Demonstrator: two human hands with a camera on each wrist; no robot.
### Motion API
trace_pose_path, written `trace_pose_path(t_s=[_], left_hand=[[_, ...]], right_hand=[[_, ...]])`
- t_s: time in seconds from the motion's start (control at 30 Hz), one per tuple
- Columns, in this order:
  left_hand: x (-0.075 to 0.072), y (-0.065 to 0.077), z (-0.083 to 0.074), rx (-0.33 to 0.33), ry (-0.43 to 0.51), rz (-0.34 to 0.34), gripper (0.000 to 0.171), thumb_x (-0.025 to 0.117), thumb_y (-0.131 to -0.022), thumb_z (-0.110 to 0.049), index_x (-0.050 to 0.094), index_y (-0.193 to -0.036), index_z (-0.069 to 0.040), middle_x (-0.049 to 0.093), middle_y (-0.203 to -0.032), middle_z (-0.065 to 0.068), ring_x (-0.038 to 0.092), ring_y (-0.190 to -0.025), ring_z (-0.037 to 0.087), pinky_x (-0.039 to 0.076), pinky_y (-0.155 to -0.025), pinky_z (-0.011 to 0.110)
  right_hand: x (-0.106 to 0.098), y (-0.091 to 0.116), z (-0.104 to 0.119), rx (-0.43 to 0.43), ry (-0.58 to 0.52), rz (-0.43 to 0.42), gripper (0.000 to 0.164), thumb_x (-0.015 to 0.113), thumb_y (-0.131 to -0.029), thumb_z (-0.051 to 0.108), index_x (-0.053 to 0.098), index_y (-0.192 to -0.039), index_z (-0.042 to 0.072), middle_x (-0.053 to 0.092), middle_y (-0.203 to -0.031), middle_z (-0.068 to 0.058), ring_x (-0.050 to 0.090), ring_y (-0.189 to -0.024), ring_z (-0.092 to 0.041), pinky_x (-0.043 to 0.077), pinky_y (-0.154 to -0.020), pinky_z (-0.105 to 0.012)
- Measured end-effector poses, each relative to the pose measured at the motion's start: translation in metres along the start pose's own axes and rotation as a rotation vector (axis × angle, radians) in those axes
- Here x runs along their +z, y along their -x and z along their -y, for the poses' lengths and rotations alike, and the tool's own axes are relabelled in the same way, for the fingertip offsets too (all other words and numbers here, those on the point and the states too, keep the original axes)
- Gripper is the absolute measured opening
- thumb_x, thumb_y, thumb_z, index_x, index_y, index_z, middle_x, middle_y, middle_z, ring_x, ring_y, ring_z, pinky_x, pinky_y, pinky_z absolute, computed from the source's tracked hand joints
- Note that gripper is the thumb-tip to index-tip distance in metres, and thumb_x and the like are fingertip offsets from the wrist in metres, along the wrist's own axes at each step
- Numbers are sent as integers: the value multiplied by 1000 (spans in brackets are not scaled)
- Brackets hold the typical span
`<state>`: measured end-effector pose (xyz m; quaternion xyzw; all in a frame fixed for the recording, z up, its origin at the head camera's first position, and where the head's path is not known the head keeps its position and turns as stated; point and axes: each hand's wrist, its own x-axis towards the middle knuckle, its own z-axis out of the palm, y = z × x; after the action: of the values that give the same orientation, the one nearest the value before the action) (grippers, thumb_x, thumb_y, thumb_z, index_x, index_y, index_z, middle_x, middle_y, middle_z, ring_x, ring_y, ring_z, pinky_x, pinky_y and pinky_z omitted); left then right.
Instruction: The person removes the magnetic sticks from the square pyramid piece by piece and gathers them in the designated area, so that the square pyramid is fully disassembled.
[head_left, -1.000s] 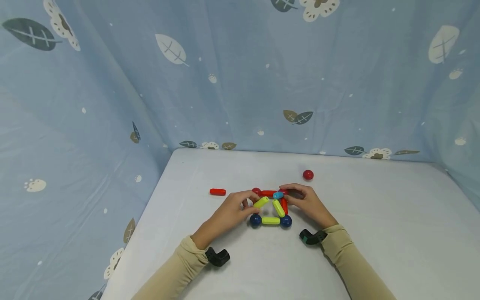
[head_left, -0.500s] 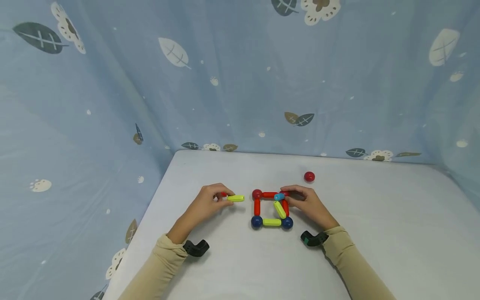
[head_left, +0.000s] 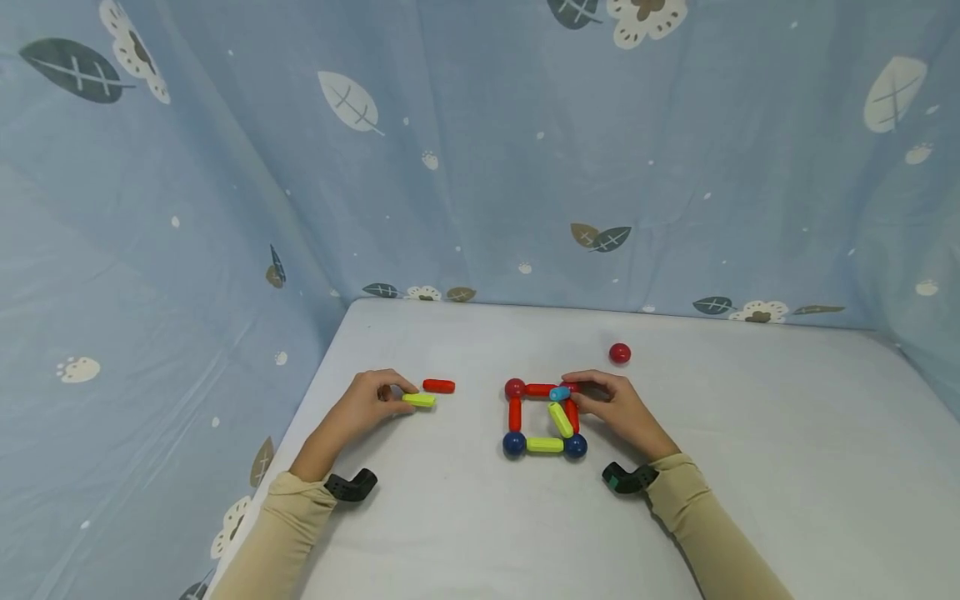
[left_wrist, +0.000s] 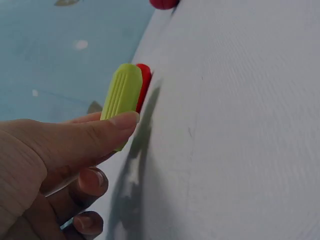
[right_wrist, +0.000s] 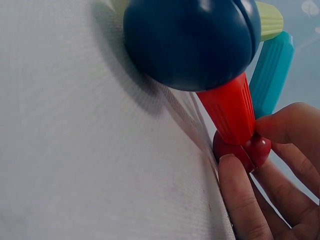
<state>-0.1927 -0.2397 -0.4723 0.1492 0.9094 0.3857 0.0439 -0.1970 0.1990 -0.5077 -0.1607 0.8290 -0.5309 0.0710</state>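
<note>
One ridged lime rod (left_wrist: pixel 122 92) is pinched in the left hand (head_left: pixel 363 405).

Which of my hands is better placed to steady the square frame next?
Probably your right hand: it grips a red corner ball of the square frame, while your left hand holds a yellow-green rod away from it.

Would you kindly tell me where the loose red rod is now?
In the head view, the loose red rod lies on the white table, left of the ball-and-rod square and just beyond the yellow-green rod pinched by the left hand.
</note>
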Motion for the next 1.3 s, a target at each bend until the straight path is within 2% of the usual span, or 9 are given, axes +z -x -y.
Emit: trace_pose_path(t_s=[0.17, 0.3, 0.73, 1.0, 1.3], left_hand=[[-1, 0, 6, 16, -3, 3, 25, 87, -81, -9, 80, -104, -12, 75, -98, 6, 53, -72, 10, 46, -65, 23], [-1, 0, 7, 5, 4, 3, 25, 87, -81, -9, 80, -105, -12, 73, -94, 5, 53, -73, 11, 46, -65, 23], [-1, -1, 8, 5, 15, 11, 26, 86, -81, -7, 80, -106, -10, 73, -94, 5, 54, -75, 14, 46, -66, 23], [0, -3, 9, -13, 17, 19, 26, 87, -81, -8, 79, -106, -9, 71, -92, 5, 54, -75, 14, 45, -66, 23], [0, -2, 10, -2, 25, 17, 28, 88, -80, -10, 79, -107, -9, 71, -92, 6, 53, -74, 14, 45, -65, 23]], right_hand=[[0, 0, 1, 0, -3, 5, 34, 70, -100, 19, 69, -132, 12, 67, -136, -13, 64, -125, -33, 57, -100, -33], [-1, 0, 2, -2, 1, 3, 34, 70, -99, 20, 68, -133, 11, 68, -136, -13, 64, -125, -33, 57, -100, -34], [-1, -1, 2, -1, 3, 2, 34, 70, -99, 19, 68, -133, 11, 68, -136, -12, 64, -127, -34, 55, -103, -37], [0, -2, 0, -9, -8, 5, 33, 70, -100, 18, 69, -132, 10, 68, -135, -13, 64, -126, -34, 55, -103, -35], [0, -2, -1, -6, 0, 1, 33, 70, -100, 19, 69, -131, 11, 69, -135, -12, 65, -125, -34, 55, -102, -37]])
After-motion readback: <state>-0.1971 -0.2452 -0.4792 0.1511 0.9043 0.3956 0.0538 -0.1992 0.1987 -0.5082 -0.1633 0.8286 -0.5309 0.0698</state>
